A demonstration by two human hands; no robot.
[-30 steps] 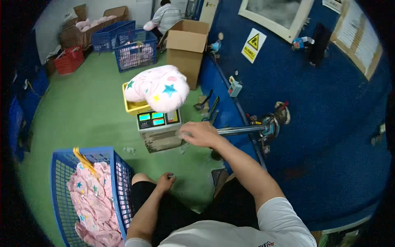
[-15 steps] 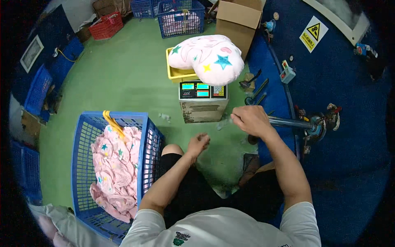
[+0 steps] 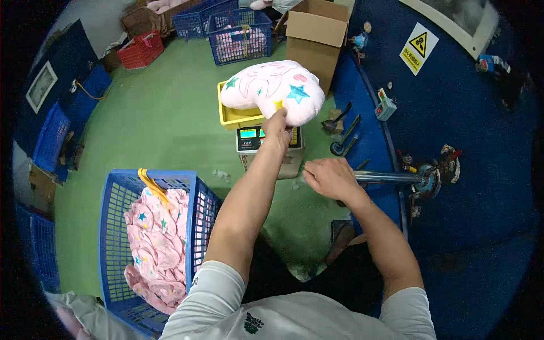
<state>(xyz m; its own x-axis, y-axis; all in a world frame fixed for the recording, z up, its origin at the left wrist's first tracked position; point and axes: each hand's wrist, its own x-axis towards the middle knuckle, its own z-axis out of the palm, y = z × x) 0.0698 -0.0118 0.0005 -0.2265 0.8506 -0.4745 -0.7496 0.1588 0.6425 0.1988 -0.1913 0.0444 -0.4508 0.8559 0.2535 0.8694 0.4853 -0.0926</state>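
A stuffed pale pink plush pillow (image 3: 258,85), bean-shaped with green, blue and yellow stars, rests in a yellow tray (image 3: 241,123) on top of a digital scale (image 3: 249,146). My left hand (image 3: 276,127) is stretched forward, its fingers closed on the pillow's near edge beside the yellow star. It covers part of the scale's display. My right hand (image 3: 330,177) is closed in a fist at the end of a shiny metal pipe (image 3: 391,178) that juts out of the blue machine. The hand hides the pipe's tip.
At my left stands a blue basket (image 3: 192,226) of flat pink star-print covers (image 3: 158,243). Ahead are a cardboard box (image 3: 314,54), another blue basket (image 3: 241,37) and a red basket (image 3: 140,51). The blue machine wall (image 3: 464,136) runs along my right.
My left hand has moved from above my knee, forward onto the pillow, and closed on its edge. My right hand stays at the pipe's end. The whole view has shifted slightly.
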